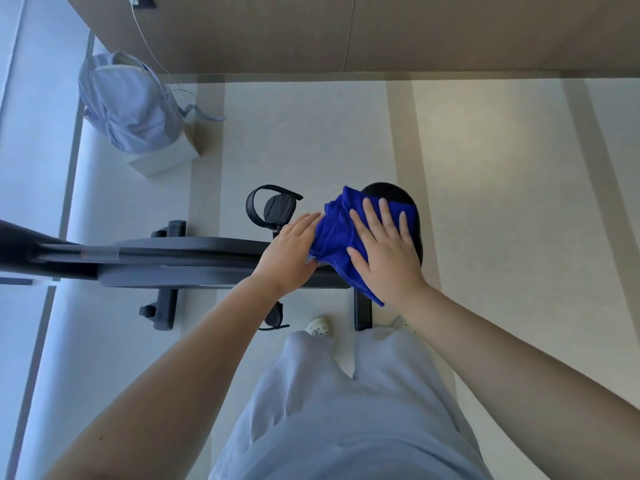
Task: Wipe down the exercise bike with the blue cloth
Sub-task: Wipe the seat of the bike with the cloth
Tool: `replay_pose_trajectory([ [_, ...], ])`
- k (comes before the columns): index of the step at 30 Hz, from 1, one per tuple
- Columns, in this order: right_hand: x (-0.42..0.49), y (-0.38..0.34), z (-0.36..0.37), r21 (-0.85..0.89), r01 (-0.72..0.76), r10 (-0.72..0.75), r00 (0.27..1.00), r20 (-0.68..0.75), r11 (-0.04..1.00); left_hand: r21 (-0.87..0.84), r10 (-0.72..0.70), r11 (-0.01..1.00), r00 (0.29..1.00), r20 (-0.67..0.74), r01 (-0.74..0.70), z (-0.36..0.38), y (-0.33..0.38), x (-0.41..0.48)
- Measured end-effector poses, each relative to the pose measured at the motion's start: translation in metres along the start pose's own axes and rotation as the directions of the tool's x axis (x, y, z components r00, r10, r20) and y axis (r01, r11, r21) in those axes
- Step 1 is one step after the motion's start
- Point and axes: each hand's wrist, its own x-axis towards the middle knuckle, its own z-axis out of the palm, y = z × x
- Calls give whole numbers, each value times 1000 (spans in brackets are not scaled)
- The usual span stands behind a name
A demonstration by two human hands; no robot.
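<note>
Pale floor [485, 168] beneath bike: saddle wipe

Soft, likely light and bunching, the blue cloth [337, 244] is lying on the saddle [391, 192] of the exercise bike [180, 251], at right. The right hand [384, 251] is pressing it flat, grip apart; the left hand [289, 254], fingers straight, is touching its left edge.

Cool daylight comes from beyond the left hand [291, 251], tinting that side blue. Past the right hand [384, 251] the floor [485, 150] glows warmer. Wide-angle distortion bends the edges.
</note>
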Motion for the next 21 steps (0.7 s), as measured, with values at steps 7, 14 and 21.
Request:
replay_pose_trajectory([
  [7, -28, 31, 4, -24, 225, -225, 974, -6, 974, 10, 6, 1000, 1000, 25, -6, 2, -6, -1],
  [14, -39, 21, 6, 34, 139, -139, 990, -22, 990, 28, -2, 1000, 999, 53, 0, 0, -7, -4],
  [21, -49, 34, -3, 134, -15, 18, 999, -27, 991, -2, -2, 1000, 999, 50, 2, -3, -6, -2],
])
